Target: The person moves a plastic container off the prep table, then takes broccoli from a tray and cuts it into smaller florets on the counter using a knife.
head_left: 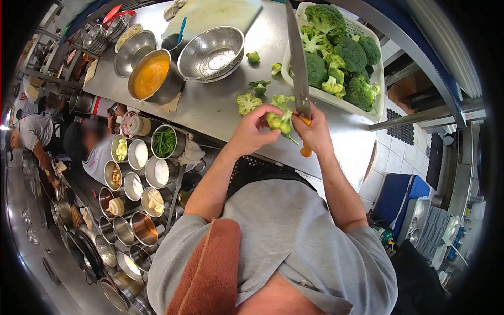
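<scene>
Brown cloth (pixel 207 268) hangs at the left shoulder of a grey shirt (pixel 283 220), both cut off by the bottom edge. Past them, the left grip (pixel 251 132) pinches a green floret (pixel 280 122), thumb and fingers parted only by its width; the fingers hide part of it. Just right of that, the right grip (pixel 313 134) is closed around the orange handle of a knife (pixel 300 73), covering much of the handle; whether its thumb also touches the floret, I cannot tell. The blade points away from the body and runs out at the top edge, and any stamp on it is too small to read.

Left of the left grip, chopped greens (pixel 164 142) sit among steel pots, several partly hidden by one another; any print on the lidded tub (pixel 136 125) beside them is illegible. Just beyond the grips, cut pieces (pixel 248 104) lie on the bench (pixel 210 113). Beyond and right of the right grip, a white crate (pixel 325 98) holds broccoli heads (pixel 352 54), the lower ones hidden. Farther off to the left stand a colander (pixel 226 43) and a pot of orange liquid (pixel 152 76); behind them a pale board (pixel 220 16) meets the top edge. Well away at far left, a co-worker (pixel 100 160) is partly blurred, the object in hand hard to make out
</scene>
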### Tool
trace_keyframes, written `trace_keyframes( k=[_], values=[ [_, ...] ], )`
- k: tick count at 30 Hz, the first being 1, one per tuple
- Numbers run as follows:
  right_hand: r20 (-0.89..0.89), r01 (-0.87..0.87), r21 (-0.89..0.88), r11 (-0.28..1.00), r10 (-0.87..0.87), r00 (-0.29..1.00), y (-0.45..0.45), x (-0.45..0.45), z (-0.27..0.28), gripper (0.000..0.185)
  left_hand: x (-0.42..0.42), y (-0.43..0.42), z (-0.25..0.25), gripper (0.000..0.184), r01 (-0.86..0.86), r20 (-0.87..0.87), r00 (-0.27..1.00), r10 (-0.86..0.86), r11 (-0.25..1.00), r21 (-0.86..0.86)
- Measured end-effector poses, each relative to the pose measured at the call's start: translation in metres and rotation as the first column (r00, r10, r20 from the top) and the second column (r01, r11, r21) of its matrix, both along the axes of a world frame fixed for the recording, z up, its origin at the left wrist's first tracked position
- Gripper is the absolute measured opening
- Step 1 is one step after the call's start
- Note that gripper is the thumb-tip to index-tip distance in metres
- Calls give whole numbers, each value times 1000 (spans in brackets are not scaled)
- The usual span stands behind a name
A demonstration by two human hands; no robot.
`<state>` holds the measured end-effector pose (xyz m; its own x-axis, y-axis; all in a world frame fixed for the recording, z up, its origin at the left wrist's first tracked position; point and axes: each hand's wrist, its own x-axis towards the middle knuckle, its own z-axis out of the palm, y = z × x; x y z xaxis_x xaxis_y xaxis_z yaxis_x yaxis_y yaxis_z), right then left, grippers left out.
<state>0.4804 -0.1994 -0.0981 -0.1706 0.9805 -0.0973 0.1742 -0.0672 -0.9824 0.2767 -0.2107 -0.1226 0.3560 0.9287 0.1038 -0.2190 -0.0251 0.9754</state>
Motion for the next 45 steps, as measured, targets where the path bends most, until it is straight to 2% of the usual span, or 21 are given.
trace_keyframes(
  k=[1,4,8,11,13,17,19,20,22,23,25,29,33,36,38,39,41,42,43,44,45],
  values=[
    [-99,-15,-12,1000,14,995,0,1,-6,16,2,-2,4,45,-6,-47,999,5,1000,-27],
    [-4,2,-48,999,-2,1000,-8,4,5,16,11,-4,15,53,-74,-63,995,75,997,24],
    [-41,54,-98,994,-59,997,-9,0,15,15,18,2,4,54,-106,-77,991,109,993,45],
    [-105,25,-92,995,-35,994,-9,-1,0,17,18,8,-14,49,-115,50,992,116,993,-16],
    [40,36,58,998,-39,998,-11,1,-14,22,22,8,-19,46,-102,108,987,122,979,-177],
    [80,40,149,988,-52,995,-9,9,-22,29,19,9,-28,46,-68,156,982,110,966,-248],
    [226,112,128,985,-139,964,-5,23,-19,38,9,9,-22,49,-101,194,969,152,963,-251],
    [225,106,135,985,-135,965,-3,26,-16,38,3,13,-18,49,-107,195,968,156,964,-244],
    [270,95,-67,993,-74,960,-10,26,11,47,-4,12,-14,56,-17,-56,998,12,995,-93],
    [272,93,-65,994,-72,959,-10,22,10,47,-2,13,-16,56,-20,-53,998,15,996,-91],
    [275,74,229,971,-137,952,-9,12,4,61,7,12,-23,57,61,-176,982,-62,998,-12],
    [279,56,228,972,-120,953,-7,4,3,66,22,8,-27,57,65,-218,974,-61,998,9],
    [334,144,261,955,-229,914,-8,2,-6,64,27,4,-25,58,52,-239,970,-54,999,-13],
    [334,220,249,943,-297,895,-1,12,-20,59,20,2,-28,57,101,-155,982,-108,993,-55],
    [311,252,227,941,-315,897,2,24,-22,55,13,-3,-22,54,81,233,972,-21,964,-255],
    [336,189,192,963,-246,909,0,29,-16,51,11,-2,-19,54,79,230,973,-19,964,-254],
    [358,126,165,978,-179,916,-6,29,-11,47,11,4,-15,52,181,614,772,163,870,-458],
    [329,147,91,985,-170,929,-10,25,-9,45,12,7,-18,46,230,687,708,166,865,-446],
    [299,167,14,986,-164,940,-14,24,-7,44,16,8,-21,46,232,689,707,160,868,-439],
    [318,118,92,989,-142,937,-16,25,-16,53,22,8,-23,43,241,702,691,174,860,-450],
    [317,127,98,987,-151,936,-19,25,-18,53,27,9,-23,40,253,714,675,186,851,-461]
  ],
)
